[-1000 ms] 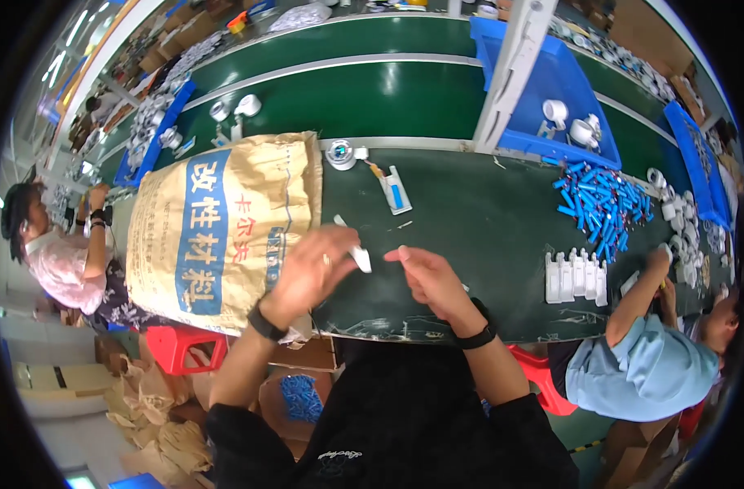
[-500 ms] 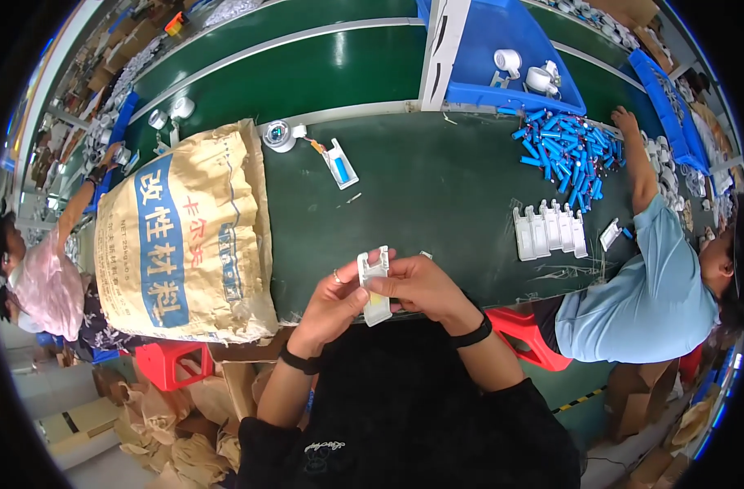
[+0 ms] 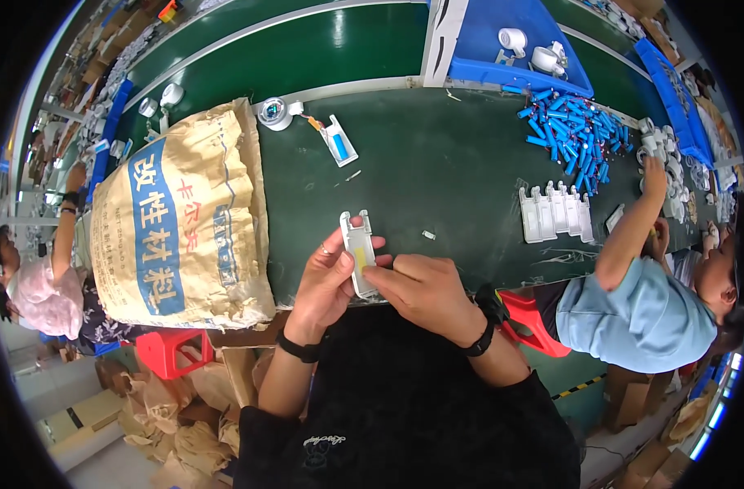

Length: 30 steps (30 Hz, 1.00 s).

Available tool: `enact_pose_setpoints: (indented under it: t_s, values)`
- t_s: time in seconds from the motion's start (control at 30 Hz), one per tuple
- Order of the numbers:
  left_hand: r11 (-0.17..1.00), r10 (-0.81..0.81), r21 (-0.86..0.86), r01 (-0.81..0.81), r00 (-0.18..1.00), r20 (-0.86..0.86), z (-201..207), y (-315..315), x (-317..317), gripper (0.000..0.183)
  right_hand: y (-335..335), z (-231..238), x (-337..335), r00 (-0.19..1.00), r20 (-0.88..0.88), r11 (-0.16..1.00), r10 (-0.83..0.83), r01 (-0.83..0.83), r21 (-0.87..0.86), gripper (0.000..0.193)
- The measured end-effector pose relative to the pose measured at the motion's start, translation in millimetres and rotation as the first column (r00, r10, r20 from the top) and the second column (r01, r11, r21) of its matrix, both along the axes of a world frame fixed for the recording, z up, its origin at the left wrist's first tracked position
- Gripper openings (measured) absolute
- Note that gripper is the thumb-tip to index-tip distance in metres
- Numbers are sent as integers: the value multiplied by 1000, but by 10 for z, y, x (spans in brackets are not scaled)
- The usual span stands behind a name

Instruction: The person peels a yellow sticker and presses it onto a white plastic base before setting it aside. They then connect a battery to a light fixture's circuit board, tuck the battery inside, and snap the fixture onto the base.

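A small white plastic housing (image 3: 359, 253) with a yellow strip on its face was held upright above the near edge of the green worktop (image 3: 437, 171). The left hand (image 3: 327, 281) had its grip clenched around the housing's left side and back, the thumb lying across it. The right hand (image 3: 425, 289) pinched the housing's lower right part between thumb and forefinger.

A large tan woven sack (image 3: 180, 220) with blue print lay on the worktop's left end, just beside the left hand. Near the far edge sat a roll of tape (image 3: 273, 112) and another white housing with a blue piece (image 3: 338, 141). Toward the right end, a row of white housings (image 3: 555, 213) stood near a heap of blue cylinders (image 3: 576, 134), where a person in a light blue shirt (image 3: 633, 314) reached in.
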<state>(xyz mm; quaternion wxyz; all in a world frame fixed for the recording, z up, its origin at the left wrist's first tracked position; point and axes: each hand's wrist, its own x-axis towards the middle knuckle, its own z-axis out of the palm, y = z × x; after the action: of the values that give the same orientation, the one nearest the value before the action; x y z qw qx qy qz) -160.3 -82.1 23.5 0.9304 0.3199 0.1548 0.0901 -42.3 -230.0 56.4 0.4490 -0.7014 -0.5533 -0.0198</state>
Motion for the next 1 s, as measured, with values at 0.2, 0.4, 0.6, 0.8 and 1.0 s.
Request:
enact_pose_setpoints:
  t_s: [0.2,0.4,0.6,0.8,1.0]
  values:
    - [998,-53,21,54,998,-30,28,29,-38,53,19,-123,-53,995,-98,999,33,-30,27,23]
    - [994,-76,71,84,991,-111,57,-29,-3,52,-52,-153,33,829,-558,994,42,-94,-64,20]
    - [941,-107,296,163,975,-197,66,-13,95,50,-74,-210,72,936,-349,997,57,-68,-21,18]
    - [955,-183,194,225,960,-213,122,14,69,48,-90,-171,173,922,-360,988,144,-157,-7,13]
    - [941,-187,233,247,950,-250,93,-12,144,47,-170,-294,252,650,-758,962,-62,-163,-219,16]
